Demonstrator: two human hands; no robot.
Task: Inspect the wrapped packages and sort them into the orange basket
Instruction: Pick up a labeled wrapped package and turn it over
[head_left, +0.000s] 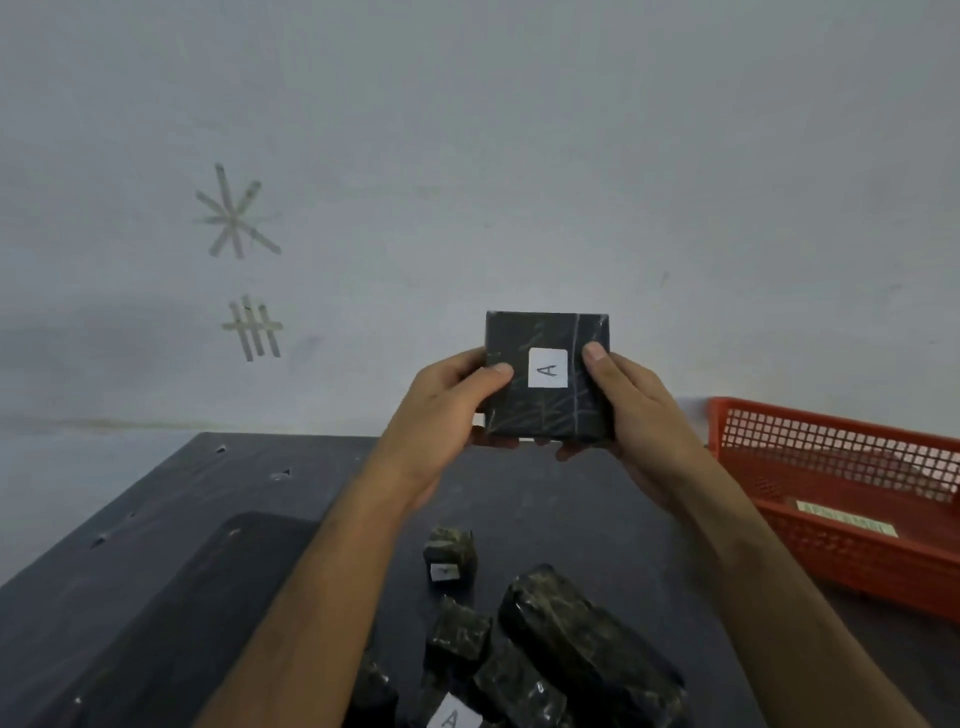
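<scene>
A flat square package (548, 410), wrapped in dark paper with pale streaks, is held up in front of the wall (467, 130), above the far edge of the dark counter (156, 545). It is gripped from both sides: the left hand (447, 415) is curled round its left edge with the thumb laid on the front face, and the right hand (636, 410) is curled round its right edge, thumb likewise on the front, fingers tucked beneath. Each grip is thus closed on the package. A white label (547, 368) marked with the letter A is seen on the front face between the two thumbs.

On the counter below, more wrapped packages are gathered near the bottom edge of the view: a small cube (451, 555) with a white label standing apart from the rest, a long block (587, 644) lying at a slant, and several smaller pieces (460, 631) crowded against it, one bearing a label with an A (451, 717).

The orange basket (841, 551) is set at the right of the counter, well apart from the held package. A pale strip with unreadable writing is lying inside it. Tape marks (236, 218) in a star and a hatch shape are stuck on the wall at the left.
</scene>
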